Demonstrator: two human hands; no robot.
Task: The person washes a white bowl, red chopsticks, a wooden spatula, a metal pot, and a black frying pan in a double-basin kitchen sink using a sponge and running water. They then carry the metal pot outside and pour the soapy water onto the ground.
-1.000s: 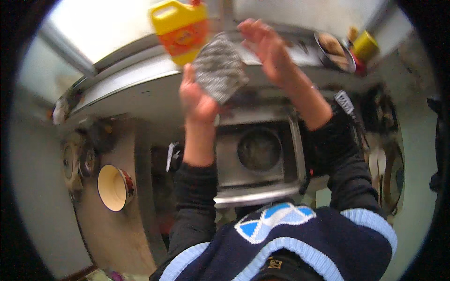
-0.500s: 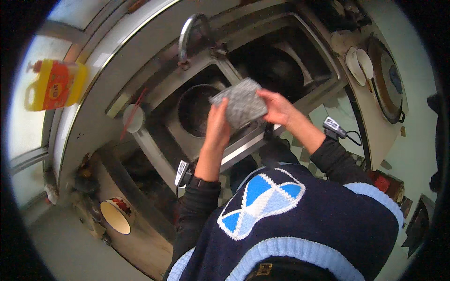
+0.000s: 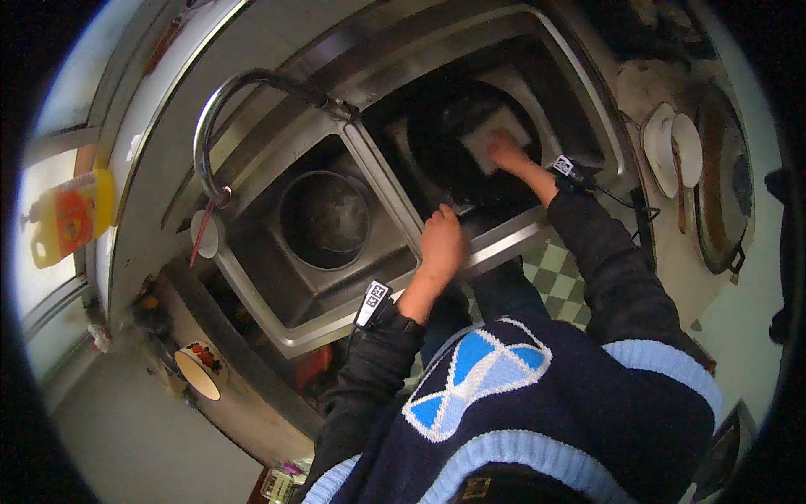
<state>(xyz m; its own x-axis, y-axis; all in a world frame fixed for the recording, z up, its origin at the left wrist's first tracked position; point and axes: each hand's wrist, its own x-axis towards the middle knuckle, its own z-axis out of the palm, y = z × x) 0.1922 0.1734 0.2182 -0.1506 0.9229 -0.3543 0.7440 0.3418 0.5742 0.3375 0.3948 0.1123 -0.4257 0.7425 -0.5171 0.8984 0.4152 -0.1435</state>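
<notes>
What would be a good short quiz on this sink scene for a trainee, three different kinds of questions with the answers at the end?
1. Multiple choice: which hand is on the grey cloth over the dark pan?
a) left
b) right
c) neither

2. True or false: the yellow jug is to the left of the sink in the picture.

3. Fill in the blank: the round pot stands in the ____ basin of the sink, as seen in the picture.

Key:
1. b, the right hand
2. True
3. left
</notes>
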